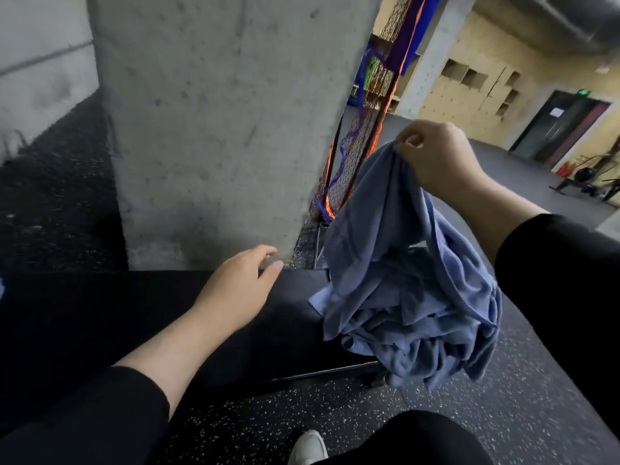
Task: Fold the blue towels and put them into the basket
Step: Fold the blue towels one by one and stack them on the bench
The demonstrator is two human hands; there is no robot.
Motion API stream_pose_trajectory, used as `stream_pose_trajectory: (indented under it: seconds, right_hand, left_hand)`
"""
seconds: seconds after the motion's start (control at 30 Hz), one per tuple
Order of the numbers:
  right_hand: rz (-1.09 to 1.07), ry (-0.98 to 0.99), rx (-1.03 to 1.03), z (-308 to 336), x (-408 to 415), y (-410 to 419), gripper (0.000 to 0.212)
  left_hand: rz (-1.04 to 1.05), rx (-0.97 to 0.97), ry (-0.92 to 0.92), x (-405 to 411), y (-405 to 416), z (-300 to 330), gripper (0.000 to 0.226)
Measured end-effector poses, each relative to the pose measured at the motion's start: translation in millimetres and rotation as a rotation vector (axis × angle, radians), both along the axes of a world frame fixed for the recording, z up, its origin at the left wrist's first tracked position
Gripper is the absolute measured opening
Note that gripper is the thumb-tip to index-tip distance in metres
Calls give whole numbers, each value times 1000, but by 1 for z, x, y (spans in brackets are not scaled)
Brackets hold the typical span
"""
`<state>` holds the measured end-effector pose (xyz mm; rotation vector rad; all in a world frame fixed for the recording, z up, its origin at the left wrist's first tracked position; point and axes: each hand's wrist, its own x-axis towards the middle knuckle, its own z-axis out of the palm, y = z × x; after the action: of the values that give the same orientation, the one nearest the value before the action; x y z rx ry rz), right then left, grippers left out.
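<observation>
A wide concrete pillar (pixel 221 129) fills the middle, its base behind a black desk (pixel 134 317). The floor (pixel 335 411) is dark, speckled rubber. Beside the pillar hangs orange and blue netting (pixel 362 139). Farther right stand pale wooden lockers (pixel 476 92) along a yellowish wall, then a dark door (pixel 560 125) under a green sign (pixel 584 92).

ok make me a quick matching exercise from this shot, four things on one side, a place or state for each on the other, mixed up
Things:
1. right hand
2. left hand
3. blue towel
4. white shoe

States or places:
A. on the speckled floor at the bottom edge
B. hanging bunched and unfolded
C. open, holding nothing, over the black bench
D. raised, gripping cloth at its top

Pairs: 1-D, 2-C, 3-B, 4-A
</observation>
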<state>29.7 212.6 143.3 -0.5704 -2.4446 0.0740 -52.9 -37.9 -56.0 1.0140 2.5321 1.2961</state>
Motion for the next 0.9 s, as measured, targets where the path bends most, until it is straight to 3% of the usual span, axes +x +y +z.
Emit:
stream_pose_trajectory:
  seconds: [0.1,0.3,0.43,0.53,0.6,0.63,0.7,0.77,0.83,0.9]
  right_hand:
    - [64,71,-80,25,-13,-24,13]
    - [270,238,-435,39,-43,-89,4]
    - [377,251,-686,-15,-59,-130,11]
    - [350,189,-857,-89,-66,-148,11]
    - [287,94,-811,-147,-70,-147,15]
    - [245,-13,-709,-175,-71,-145,16]
    - [183,-336,-542,-220,-71,-145,16]
    - [207,-587,-487,-246,-71,-149,9]
    - [278,-594,-447,-251,-78,-156,20]
    - [334,-454,-389,-249,-87,-161,17]
  left_hand:
    - [28,73,-2,-5,-9,2,47]
    - [159,342,-5,-15,-37,20,59]
    - [245,402,-159,-32,-61,23,55]
    - [300,264,-361,-50,-80,7,28]
    - [329,123,-418,-61,-95,-6,17]
    - [344,74,-439,-67,-103,-12,26]
    - [372,-1,-455,-76,-118,-19,38]
    - [375,-156,-407,-81,-131,-25,36]
    - [353,-285,-397,-86,-140,-36,20]
    - [324,-325,-459,-87,-144,-48,15]
